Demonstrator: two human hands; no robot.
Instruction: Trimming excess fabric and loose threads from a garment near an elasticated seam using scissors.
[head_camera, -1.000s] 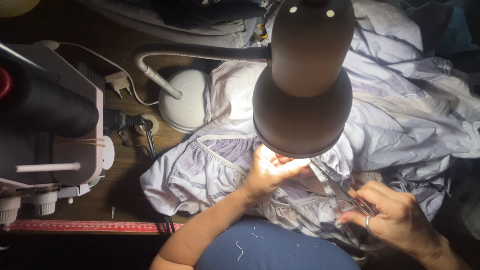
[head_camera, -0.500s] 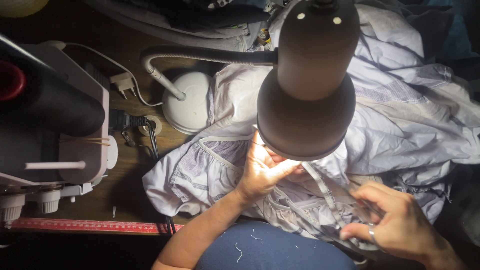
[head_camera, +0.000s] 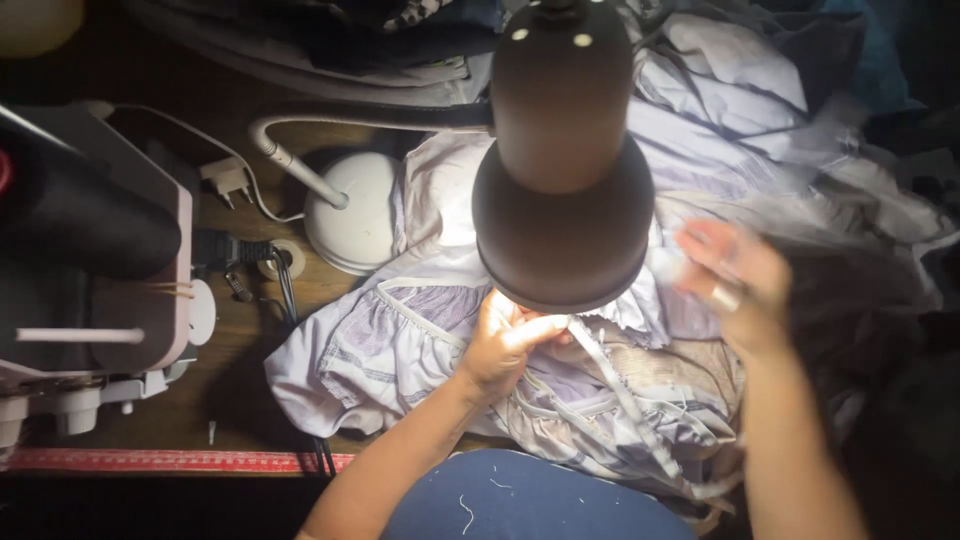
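Note:
A pale lavender garment (head_camera: 400, 340) with white trim lies bunched on the wooden table under a lamp. My left hand (head_camera: 510, 345) pinches a fold of this garment right below the lamp shade, in the bright patch of light. A white trim strip (head_camera: 620, 390) runs from that pinch down towards me. My right hand (head_camera: 735, 285), with a ring on one finger, is lifted above the cloth to the right of the lamp. It is blurred by motion, so whatever is in its fingers cannot be made out.
The dark lamp head (head_camera: 560, 200) hangs over the work on a bent arm from a white round base (head_camera: 355, 210). A sewing machine (head_camera: 90, 290) stands at the left, with a plug and cable (head_camera: 225, 180) beside it. A red measuring tape (head_camera: 170, 460) lies along the table's front edge. Dark blue cloth (head_camera: 520, 500) covers my lap.
My right hand has risen from low on the garment's right side to beside the lamp, moving fast. My left hand keeps its pinch under the lamp.

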